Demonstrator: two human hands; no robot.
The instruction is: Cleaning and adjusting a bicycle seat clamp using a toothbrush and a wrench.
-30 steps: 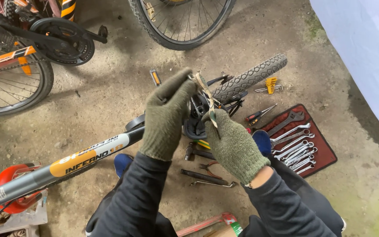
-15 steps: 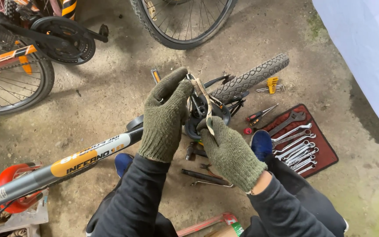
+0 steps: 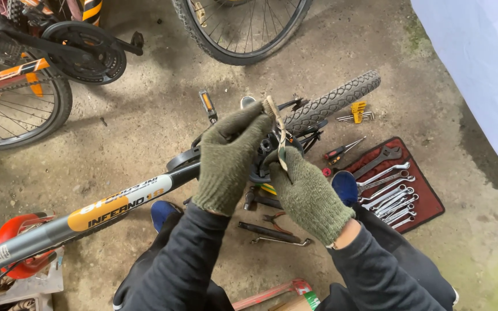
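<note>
Both my hands wear olive knit gloves and meet over a bicycle lying on the concrete floor. My left hand [image 3: 229, 155] pinches the upper end of a thin pale strip [image 3: 278, 129]. My right hand [image 3: 304, 193] holds the strip's lower end, just above the bike's crank area [image 3: 266, 151]. The grey and orange bike frame tube [image 3: 87, 216] runs from lower left up to my hands. Its knobby tyre [image 3: 332, 103] pokes out beyond them.
A red tool roll [image 3: 419, 198] with several spanners lies at the right. Screwdrivers [image 3: 344, 151], yellow hex keys [image 3: 357, 112] and pliers [image 3: 275, 219] are scattered on the floor. Other bicycles [image 3: 59, 52] and a wheel [image 3: 243, 34] stand behind. A red object [image 3: 12, 230] sits lower left.
My hands have shifted slightly along the strip; the view has barely moved. Everything else stays put.
</note>
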